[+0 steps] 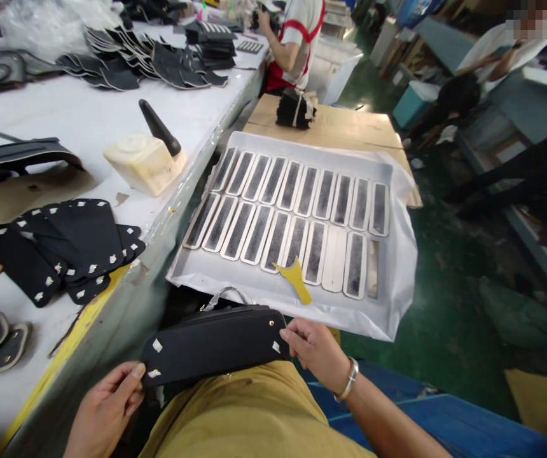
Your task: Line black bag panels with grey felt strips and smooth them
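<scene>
A black rectangular bag base panel (211, 346) with rounded corners lies across my lap, low in the head view. White tape bits show at three of its corners, and a small metal stud shows at the upper right one. My left hand (109, 401) pinches the panel's left end between thumb and fingers. At the opposite end, my right hand (318, 350), with a silver bangle on the wrist, pinches the upper right corner. A thin loop, perhaps a handle, rises behind the panel. Whatever lies beneath the panel is mostly hidden.
Ahead stands a white-lined tray (254, 289) with two rows of pale-edged dark strips and a yellow Y-shaped piece (295, 280). On the left table are black panels (83, 238) and a glue container (142, 165) with a dark handle. A co-worker (297, 44) stands beyond.
</scene>
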Demonstrator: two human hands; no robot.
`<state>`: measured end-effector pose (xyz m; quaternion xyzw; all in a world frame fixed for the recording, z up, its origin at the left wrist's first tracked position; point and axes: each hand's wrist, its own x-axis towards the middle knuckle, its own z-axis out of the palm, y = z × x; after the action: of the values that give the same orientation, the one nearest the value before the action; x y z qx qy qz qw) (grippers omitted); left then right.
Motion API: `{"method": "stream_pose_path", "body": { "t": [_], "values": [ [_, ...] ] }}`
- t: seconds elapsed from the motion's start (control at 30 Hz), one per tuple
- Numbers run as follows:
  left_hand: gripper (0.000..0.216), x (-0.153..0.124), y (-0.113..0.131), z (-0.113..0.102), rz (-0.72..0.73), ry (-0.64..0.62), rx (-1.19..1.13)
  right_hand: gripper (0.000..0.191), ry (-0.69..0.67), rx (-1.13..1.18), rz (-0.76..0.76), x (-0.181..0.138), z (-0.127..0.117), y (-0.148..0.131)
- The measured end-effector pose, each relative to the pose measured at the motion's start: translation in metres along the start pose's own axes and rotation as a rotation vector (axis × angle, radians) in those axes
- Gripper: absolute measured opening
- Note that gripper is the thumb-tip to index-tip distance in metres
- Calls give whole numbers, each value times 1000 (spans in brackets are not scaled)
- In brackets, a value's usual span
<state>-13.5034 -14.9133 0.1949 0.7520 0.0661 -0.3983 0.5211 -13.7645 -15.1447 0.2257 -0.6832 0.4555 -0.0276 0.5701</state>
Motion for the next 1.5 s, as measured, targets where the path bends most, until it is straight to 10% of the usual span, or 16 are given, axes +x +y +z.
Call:
{"method": "stream_pose_path", "body": {
  "t": [1.5],
  "values": [
    [49, -3, 6, -2, 161, 0, 130, 26, 90, -482, -128, -2, -4, -11]
  ]
}}
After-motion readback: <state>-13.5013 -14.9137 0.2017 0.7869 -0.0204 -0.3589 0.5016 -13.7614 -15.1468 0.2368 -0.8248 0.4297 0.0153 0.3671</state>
